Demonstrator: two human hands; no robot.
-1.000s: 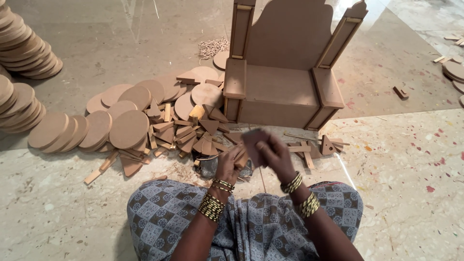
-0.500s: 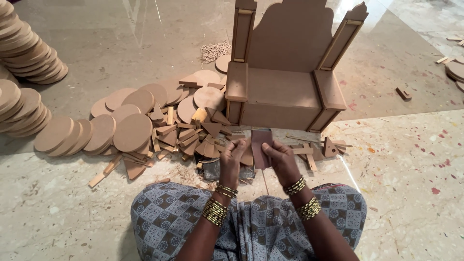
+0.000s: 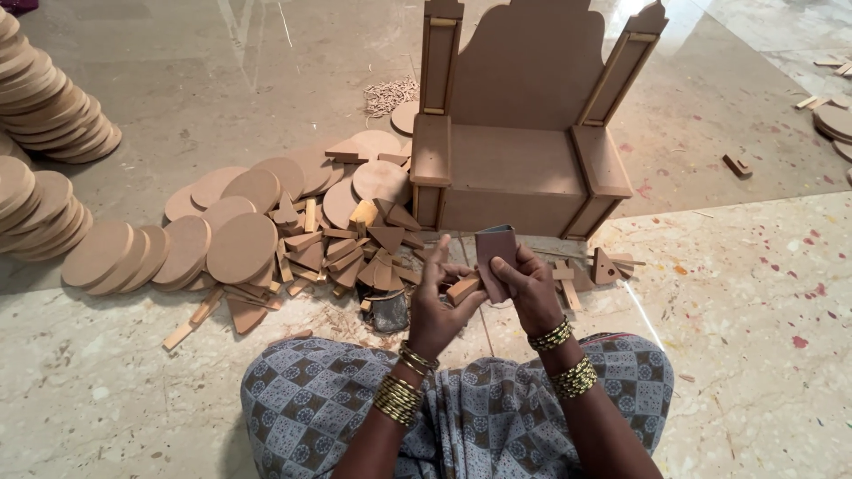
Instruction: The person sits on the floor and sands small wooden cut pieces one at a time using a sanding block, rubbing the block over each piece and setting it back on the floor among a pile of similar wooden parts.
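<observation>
Marble floor point(image 3: 754, 337) below: right hand point(image 3: 531, 288) fingers grip a sanding block point(image 3: 494, 253); left hand point(image 3: 439, 306) fingers pinch a small wood piece point(image 3: 463, 288) beside it.

Sandpaper sheet and small wooden block, held between our hands

We see a folded piece of dull reddish-brown sandpaper point(image 3: 495, 257) standing nearly upright, pinched along its lower right edge by the fingers of our right hand, its top edge rising clear above both hands. Its face is flat and plain, slightly bent at the top corner. Just to its left and a little lower, a small pale wooden block point(image 3: 463, 288) lies tilted, its right end touching the sandpaper's lower edge. The block rests across the fingers of our left hand, held between thumb and fingertips; it is short, rectangular and light tan, with a cleanly cut end facing up.
</observation>
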